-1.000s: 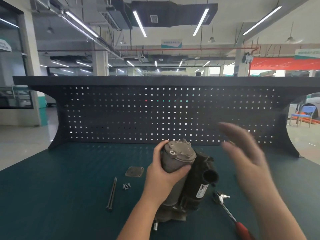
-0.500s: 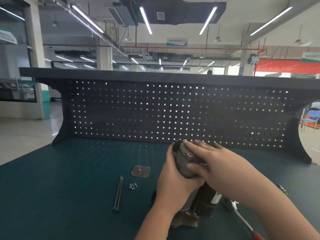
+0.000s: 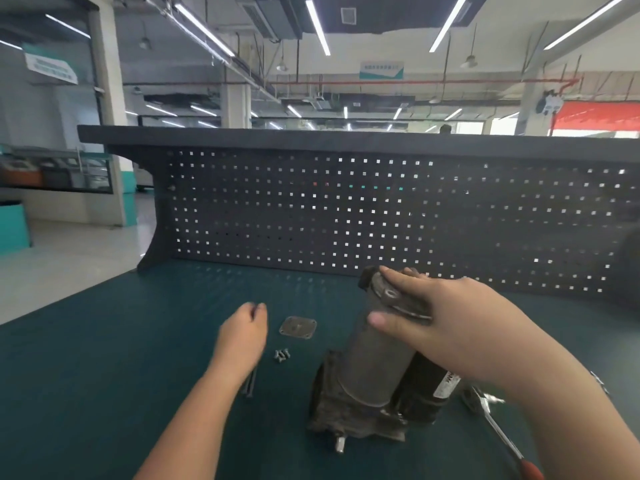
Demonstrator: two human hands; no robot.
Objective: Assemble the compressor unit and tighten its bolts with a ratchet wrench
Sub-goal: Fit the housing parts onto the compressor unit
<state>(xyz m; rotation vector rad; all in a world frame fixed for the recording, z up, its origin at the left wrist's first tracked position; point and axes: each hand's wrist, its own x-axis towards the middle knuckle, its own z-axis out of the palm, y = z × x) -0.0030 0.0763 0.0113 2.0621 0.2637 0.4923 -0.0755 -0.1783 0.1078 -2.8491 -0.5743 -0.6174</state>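
So this looks like the steadying stage: the compressor unit (image 3: 374, 368) stands tilted on the green bench mat (image 3: 104, 375), right of centre, and the right hand (image 3: 446, 327) grips its top end cap, thumb on the near side and fingers curled over the far edge. The left hand (image 3: 242, 336) hovers over the mat just above the long bolts (image 3: 250, 384), fingers loosely curled and holding nothing as far as I can tell (it's a bit blurred). My guess is it's going for those bolts.

Next move probably calls for picking up a long bolt and feeding it down through a hole in the end cap while the right hand keeps the body from tipping. The small square plate (image 3: 298, 327) and the little screws (image 3: 281, 355) lie just left of the unit, not fitted yet. The ratchet wrench (image 3: 502, 441) lies untouched at the right, red handle near the frame's edge.

Writing: there's a white label (image 3: 446, 384) on the dark cylinder, but it's too small to read. Same for the hanging signs in the background.
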